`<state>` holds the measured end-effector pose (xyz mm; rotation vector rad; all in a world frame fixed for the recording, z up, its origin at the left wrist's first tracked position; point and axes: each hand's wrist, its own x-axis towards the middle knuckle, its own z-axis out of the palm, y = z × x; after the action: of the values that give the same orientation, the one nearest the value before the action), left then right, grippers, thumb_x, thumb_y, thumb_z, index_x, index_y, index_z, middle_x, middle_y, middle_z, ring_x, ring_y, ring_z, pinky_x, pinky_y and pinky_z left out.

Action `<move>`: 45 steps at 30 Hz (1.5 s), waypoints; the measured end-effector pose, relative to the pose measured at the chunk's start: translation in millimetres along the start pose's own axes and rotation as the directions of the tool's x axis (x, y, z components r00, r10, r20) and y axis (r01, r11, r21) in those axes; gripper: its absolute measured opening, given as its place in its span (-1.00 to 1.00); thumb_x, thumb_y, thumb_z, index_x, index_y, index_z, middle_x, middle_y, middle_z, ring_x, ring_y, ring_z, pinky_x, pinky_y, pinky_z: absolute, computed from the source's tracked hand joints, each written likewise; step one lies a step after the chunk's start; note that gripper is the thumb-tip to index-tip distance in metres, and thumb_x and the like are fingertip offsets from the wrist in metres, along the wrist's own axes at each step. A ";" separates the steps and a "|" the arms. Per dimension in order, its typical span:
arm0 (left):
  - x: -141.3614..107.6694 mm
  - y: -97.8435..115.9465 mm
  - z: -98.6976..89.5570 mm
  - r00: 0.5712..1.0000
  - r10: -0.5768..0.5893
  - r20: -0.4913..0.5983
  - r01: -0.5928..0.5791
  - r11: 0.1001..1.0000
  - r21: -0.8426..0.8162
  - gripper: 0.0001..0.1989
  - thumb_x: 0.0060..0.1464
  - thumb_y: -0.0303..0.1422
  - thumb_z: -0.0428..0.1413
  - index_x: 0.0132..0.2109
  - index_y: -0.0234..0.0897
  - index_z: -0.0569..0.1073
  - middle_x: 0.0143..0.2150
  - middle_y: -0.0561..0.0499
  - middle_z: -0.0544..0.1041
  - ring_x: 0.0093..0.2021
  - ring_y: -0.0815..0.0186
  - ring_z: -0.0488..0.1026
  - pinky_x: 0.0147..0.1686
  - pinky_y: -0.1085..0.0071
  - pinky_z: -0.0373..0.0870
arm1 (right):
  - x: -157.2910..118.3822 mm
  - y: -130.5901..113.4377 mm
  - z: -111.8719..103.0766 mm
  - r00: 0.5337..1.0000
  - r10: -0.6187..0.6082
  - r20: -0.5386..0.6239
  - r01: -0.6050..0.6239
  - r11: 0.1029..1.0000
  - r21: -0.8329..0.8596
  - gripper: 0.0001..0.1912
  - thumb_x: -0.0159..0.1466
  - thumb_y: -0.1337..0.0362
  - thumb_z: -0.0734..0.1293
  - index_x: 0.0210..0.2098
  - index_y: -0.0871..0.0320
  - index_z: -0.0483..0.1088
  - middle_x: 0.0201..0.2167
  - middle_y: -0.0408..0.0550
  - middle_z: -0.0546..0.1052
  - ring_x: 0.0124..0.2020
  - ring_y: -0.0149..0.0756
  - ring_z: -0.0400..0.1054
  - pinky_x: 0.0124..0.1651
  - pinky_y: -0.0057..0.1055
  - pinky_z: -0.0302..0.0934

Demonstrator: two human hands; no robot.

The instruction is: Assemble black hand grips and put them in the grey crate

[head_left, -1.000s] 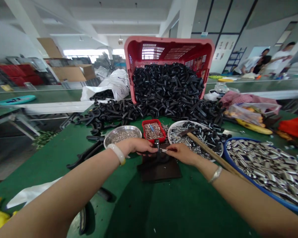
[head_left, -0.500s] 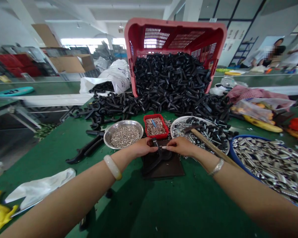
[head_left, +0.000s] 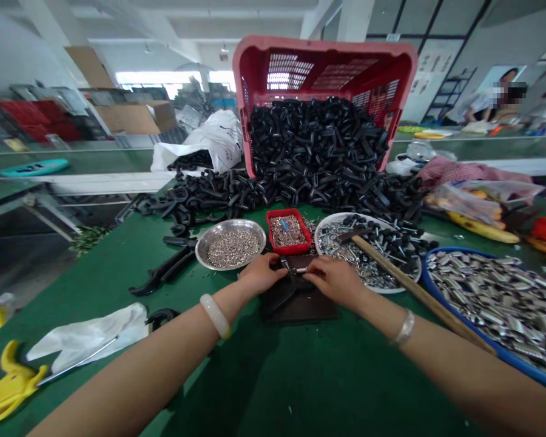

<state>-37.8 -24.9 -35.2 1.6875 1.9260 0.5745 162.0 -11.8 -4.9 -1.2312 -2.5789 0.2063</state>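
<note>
The silver metal coil spring [head_left: 302, 270] lay pinched in my right hand [head_left: 337, 280], beside the black curved plastic clamp [head_left: 282, 296] held in my left hand [head_left: 261, 275]; a loosened pinch could fling it.

No wording can be read. Print on the white sack [head_left: 225, 141], beyond the left hand [head_left: 262, 274] and left of its grip, is too blurred; so are the small sign [head_left: 392, 37] far beyond the right hand [head_left: 339, 280] and the wall sheets [head_left: 432, 63] lower right of it
</note>
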 end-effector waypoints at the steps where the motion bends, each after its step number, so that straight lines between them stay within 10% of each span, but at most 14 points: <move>1: -0.9 0.4 0.0 1.000 -0.002 -0.009 0.003 1.000 0.014 -0.51 -0.12 -0.13 0.11 -0.01 -0.19 0.36 -0.05 -0.03 0.45 -0.11 0.24 0.40 -0.15 0.40 0.30 | -9.5 -2.2 1.2 0.999 -0.051 0.007 0.051 0.999 0.004 -0.83 0.17 0.20 0.25 -0.36 0.13 0.43 -0.38 -0.07 0.47 -0.35 -0.35 0.34 -0.29 -0.47 0.16; 7: -7.2 5.5 -3.8 0.999 -0.025 -0.029 0.027 0.996 0.087 -0.51 -0.09 -0.09 0.08 -0.01 -0.17 0.36 -0.02 -0.02 0.43 -0.07 0.23 0.38 -0.11 0.38 0.27 | -43.6 -6.2 20.4 0.994 -0.104 0.044 0.103 0.994 0.037 -0.81 0.21 0.30 0.21 -0.26 0.15 0.43 -0.28 -0.02 0.45 -0.27 -0.35 0.35 -0.19 -0.47 0.19; 26: -37.7 15.1 -29.8 0.971 0.152 -0.186 -0.056 0.896 0.440 -0.62 0.09 -0.13 -0.11 0.03 -0.10 0.30 -0.03 -0.02 0.40 -0.10 0.22 0.36 -0.18 0.33 0.30 | -36.3 -12.7 32.0 0.998 -0.053 -0.016 0.054 0.998 0.029 -0.80 0.21 0.31 0.19 -0.28 0.16 0.43 -0.35 0.00 0.44 -0.30 -0.34 0.34 -0.20 -0.45 0.21; 33: 2.8 -26.4 -81.4 0.982 -0.139 -0.128 0.188 0.786 0.590 -0.66 -0.05 -0.08 0.00 -0.12 -0.02 0.44 -0.11 -0.04 0.47 -0.13 0.09 0.38 -0.24 0.26 0.31 | -31.4 -21.0 26.9 0.994 -0.082 0.077 0.088 0.993 -0.078 -0.76 0.24 0.30 0.14 -0.18 0.15 0.39 -0.31 0.00 0.42 -0.30 -0.35 0.34 -0.24 -0.48 0.18; 45: 17.3 -42.5 -79.7 0.980 -0.178 -0.083 0.195 0.823 0.533 -0.78 -0.02 -0.20 -0.02 -0.26 -0.09 0.47 -0.19 0.00 0.51 -0.20 0.19 0.42 -0.26 0.35 0.31 | -18.3 -29.4 13.7 0.969 -0.122 0.214 0.168 0.964 -0.208 -0.86 0.16 0.41 0.14 -0.35 0.23 0.31 -0.39 0.06 0.42 -0.38 -0.27 0.34 -0.36 -0.43 0.15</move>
<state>-122.2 -12.2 -1.0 1.7730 2.3967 -0.0384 147.1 -44.6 -14.1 -1.1362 -2.9211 0.0060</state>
